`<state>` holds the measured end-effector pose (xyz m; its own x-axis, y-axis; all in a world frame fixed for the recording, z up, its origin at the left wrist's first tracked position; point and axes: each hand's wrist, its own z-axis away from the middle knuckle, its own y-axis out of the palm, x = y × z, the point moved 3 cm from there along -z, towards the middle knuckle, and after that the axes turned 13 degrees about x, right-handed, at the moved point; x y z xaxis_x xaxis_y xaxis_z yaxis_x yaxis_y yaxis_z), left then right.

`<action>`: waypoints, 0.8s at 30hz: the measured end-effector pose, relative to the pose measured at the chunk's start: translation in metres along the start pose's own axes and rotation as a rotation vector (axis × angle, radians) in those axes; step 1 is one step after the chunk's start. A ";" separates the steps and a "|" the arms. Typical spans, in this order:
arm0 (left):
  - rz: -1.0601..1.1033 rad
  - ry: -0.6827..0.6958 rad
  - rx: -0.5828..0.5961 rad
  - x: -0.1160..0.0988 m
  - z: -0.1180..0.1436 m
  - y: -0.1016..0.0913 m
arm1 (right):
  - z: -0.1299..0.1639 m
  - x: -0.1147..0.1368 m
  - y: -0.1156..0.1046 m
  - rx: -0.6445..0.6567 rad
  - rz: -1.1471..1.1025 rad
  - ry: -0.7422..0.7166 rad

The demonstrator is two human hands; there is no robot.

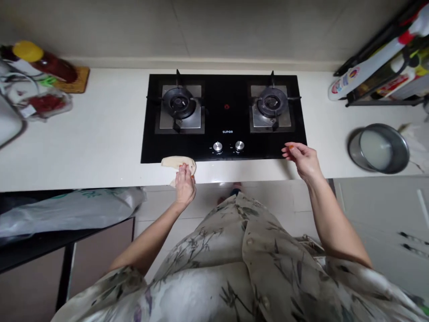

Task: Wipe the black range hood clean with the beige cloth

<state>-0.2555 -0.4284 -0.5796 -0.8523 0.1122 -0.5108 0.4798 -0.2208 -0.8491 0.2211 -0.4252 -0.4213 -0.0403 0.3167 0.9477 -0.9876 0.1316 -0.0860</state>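
My left hand is on a cream cloth at the front edge of the counter, by the left front corner of the gas stove. Its fingers press on the cloth, and a bit of the fabric shows below them at the counter's edge. My right hand hovers near the stove's right front corner. Its fingers are loosely bent and apart, with nothing visible in them. Two silver knobs, a left knob and a right knob, sit on the black glass between my hands.
To the right stands a metal pot with cloudy liquid. Behind it, a spray bottle leans by a black rack. At far left are a yellow-capped bottle and a clear pack of red food. A plastic bag lies below the counter.
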 end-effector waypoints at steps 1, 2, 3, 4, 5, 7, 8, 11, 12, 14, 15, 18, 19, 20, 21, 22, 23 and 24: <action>-0.005 0.010 0.008 -0.002 -0.001 0.001 | 0.008 -0.004 0.003 -0.004 -0.001 0.007; -0.015 0.020 0.018 -0.006 -0.003 0.004 | 0.016 -0.008 0.006 -0.006 -0.001 0.014; -0.027 0.033 0.031 -0.012 -0.005 0.007 | 0.025 -0.011 0.008 -0.010 -0.003 0.021; -0.038 0.049 0.046 -0.019 -0.006 0.011 | 0.033 -0.014 0.009 -0.019 -0.009 0.030; -0.047 0.067 0.062 -0.027 -0.008 0.016 | 0.042 -0.016 0.009 -0.033 -0.020 0.039; -0.060 0.111 0.106 -0.048 -0.012 0.028 | 0.059 -0.019 0.007 -0.069 -0.046 0.056; -0.068 0.135 0.134 -0.060 -0.013 0.035 | 0.067 -0.019 0.004 -0.090 -0.057 0.064; -0.108 0.237 0.246 -0.109 -0.022 0.060 | 0.085 -0.019 -0.006 -0.130 -0.068 0.077; -0.119 0.290 0.287 -0.129 -0.026 0.069 | 0.088 -0.018 -0.010 -0.137 -0.063 0.078; -0.126 0.433 0.376 -0.177 -0.039 0.087 | 0.091 -0.015 -0.018 -0.140 -0.051 0.072; -0.116 0.517 0.420 -0.202 -0.047 0.095 | 0.091 -0.012 -0.022 -0.142 -0.052 0.069; -0.077 0.633 0.458 -0.271 -0.076 0.114 | 0.087 -0.003 -0.038 -0.148 -0.081 0.058; -0.074 0.625 0.442 -0.288 -0.086 0.118 | 0.086 0.000 -0.046 -0.150 -0.088 0.052; -0.074 0.604 0.418 -0.302 -0.094 0.123 | 0.086 0.002 -0.055 -0.154 -0.087 0.041; -0.082 0.577 0.392 -0.312 -0.101 0.127 | 0.087 0.003 -0.066 -0.160 -0.082 0.028; -0.101 0.551 0.368 -0.320 -0.107 0.132 | 0.088 0.002 -0.077 -0.173 -0.076 0.018; -0.130 0.531 0.351 -0.326 -0.111 0.137 | 0.090 -0.001 -0.090 -0.191 -0.072 0.013; -0.167 0.522 0.342 -0.332 -0.116 0.144 | 0.093 -0.005 -0.102 -0.213 -0.069 0.015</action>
<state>0.1207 -0.3853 -0.5476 -0.6551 0.6091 -0.4470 0.1824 -0.4466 -0.8760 0.3079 -0.5273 -0.3890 0.0297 0.3137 0.9491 -0.9336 0.3480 -0.0858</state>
